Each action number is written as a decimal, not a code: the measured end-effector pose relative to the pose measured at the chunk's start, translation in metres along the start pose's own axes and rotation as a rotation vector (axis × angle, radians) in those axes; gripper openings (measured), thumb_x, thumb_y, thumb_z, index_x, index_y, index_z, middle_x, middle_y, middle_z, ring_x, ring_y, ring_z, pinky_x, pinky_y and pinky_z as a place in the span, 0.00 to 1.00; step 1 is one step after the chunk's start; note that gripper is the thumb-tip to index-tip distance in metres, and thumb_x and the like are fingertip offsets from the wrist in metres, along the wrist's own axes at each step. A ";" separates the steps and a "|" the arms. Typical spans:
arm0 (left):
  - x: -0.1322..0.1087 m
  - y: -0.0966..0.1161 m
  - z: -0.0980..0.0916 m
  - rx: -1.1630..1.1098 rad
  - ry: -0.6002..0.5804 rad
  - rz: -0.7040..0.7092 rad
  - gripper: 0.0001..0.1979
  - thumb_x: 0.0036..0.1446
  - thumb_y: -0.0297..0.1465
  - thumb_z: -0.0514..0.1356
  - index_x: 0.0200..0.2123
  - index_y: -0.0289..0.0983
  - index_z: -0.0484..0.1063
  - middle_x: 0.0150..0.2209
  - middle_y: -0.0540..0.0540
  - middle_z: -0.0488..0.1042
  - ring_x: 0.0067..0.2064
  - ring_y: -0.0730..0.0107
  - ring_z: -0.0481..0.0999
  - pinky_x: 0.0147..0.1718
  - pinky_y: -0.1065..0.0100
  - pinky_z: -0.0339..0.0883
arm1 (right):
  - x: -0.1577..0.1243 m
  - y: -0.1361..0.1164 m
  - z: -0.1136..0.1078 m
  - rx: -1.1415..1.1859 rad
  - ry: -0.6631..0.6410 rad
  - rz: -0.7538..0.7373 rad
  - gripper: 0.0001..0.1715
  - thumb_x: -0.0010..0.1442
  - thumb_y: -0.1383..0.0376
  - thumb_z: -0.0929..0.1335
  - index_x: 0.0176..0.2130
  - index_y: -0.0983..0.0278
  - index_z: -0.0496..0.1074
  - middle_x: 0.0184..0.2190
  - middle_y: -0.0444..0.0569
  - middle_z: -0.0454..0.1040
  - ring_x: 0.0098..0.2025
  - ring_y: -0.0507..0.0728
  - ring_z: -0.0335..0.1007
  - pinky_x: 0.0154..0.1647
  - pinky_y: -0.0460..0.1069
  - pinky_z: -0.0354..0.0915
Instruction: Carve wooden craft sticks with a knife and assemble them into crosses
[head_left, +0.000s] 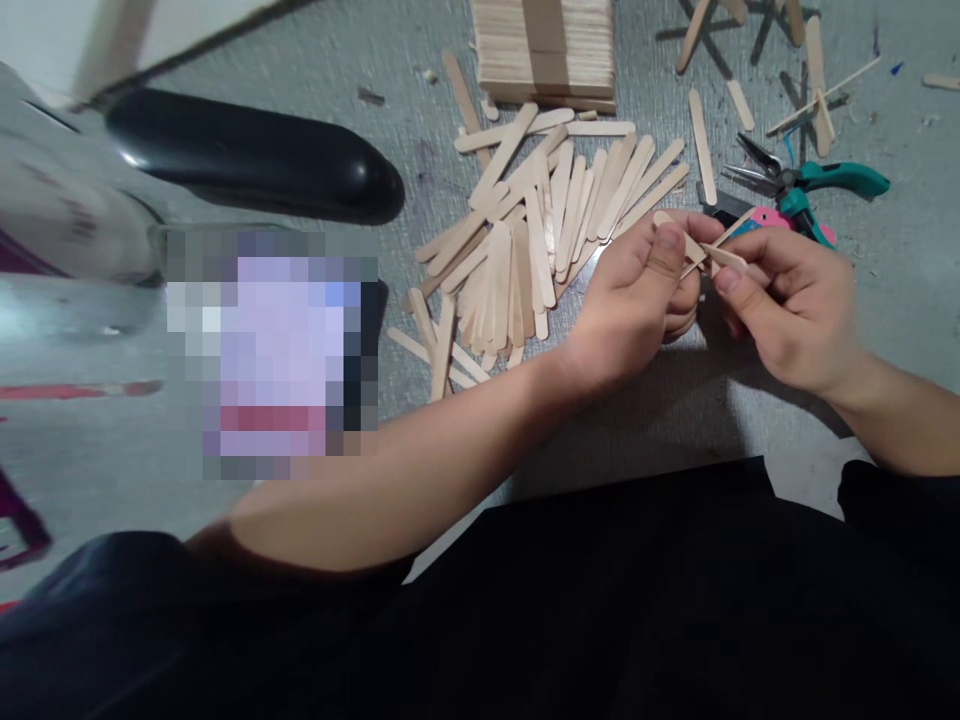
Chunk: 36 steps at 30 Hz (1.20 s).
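Observation:
Both my hands meet over the table at the right of the view, pinching small wooden craft sticks. My left hand (637,290) is closed, its thumb pressed on a craft stick (681,240). In my right hand (795,295), a short craft stick piece (726,258) is pinched between thumb and fingers. The pieces cross or touch between my fingertips; exactly how they join is partly hidden. A loose pile of craft sticks (499,285) lies just left of my left hand. Behind my right hand rest pliers with teal handles (844,180).
A bundled stack of craft sticks (510,45) stands at the back. Crossed stick assemblies (819,95) are at the back right. A pink and blue object (769,218) sits behind my right hand. On the left lie a long black case (255,155) and a pixelated patch.

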<state>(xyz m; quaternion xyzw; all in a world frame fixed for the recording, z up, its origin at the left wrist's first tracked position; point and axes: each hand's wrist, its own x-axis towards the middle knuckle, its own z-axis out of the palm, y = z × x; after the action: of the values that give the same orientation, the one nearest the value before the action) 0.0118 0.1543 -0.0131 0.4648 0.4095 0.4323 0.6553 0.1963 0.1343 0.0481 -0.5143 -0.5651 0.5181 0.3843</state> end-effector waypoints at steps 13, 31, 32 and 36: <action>0.000 -0.001 0.002 -0.099 -0.018 -0.066 0.40 0.74 0.74 0.55 0.52 0.46 0.85 0.18 0.56 0.62 0.20 0.65 0.69 0.20 0.59 0.69 | 0.004 0.012 -0.001 0.000 -0.009 0.013 0.27 0.75 0.36 0.79 0.46 0.54 0.79 0.25 0.40 0.71 0.26 0.54 0.66 0.30 0.53 0.65; -0.004 0.002 0.009 -0.114 -0.100 -0.127 0.10 0.81 0.42 0.69 0.54 0.46 0.74 0.32 0.54 0.81 0.25 0.70 0.81 0.25 0.67 0.74 | 0.018 -0.003 -0.022 -0.078 -0.081 -0.064 0.23 0.79 0.48 0.79 0.36 0.57 0.80 0.30 0.43 0.74 0.31 0.54 0.67 0.37 0.54 0.66; -0.005 0.002 0.009 -0.107 -0.090 -0.112 0.09 0.80 0.41 0.70 0.54 0.47 0.74 0.32 0.54 0.81 0.25 0.70 0.81 0.25 0.68 0.74 | 0.016 -0.003 -0.021 -0.118 -0.075 -0.080 0.21 0.80 0.50 0.78 0.36 0.57 0.79 0.31 0.43 0.75 0.32 0.55 0.68 0.37 0.54 0.66; -0.007 0.000 0.008 -0.169 -0.036 -0.074 0.15 0.76 0.42 0.75 0.54 0.45 0.75 0.35 0.54 0.80 0.31 0.71 0.84 0.29 0.70 0.77 | 0.013 -0.006 -0.022 -0.232 -0.069 -0.143 0.14 0.82 0.63 0.73 0.39 0.56 0.79 0.32 0.42 0.75 0.33 0.55 0.68 0.36 0.53 0.65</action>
<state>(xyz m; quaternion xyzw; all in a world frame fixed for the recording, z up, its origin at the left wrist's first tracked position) 0.0176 0.1452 -0.0105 0.4002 0.3768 0.4321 0.7150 0.2142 0.1515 0.0564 -0.4955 -0.6694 0.4379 0.3386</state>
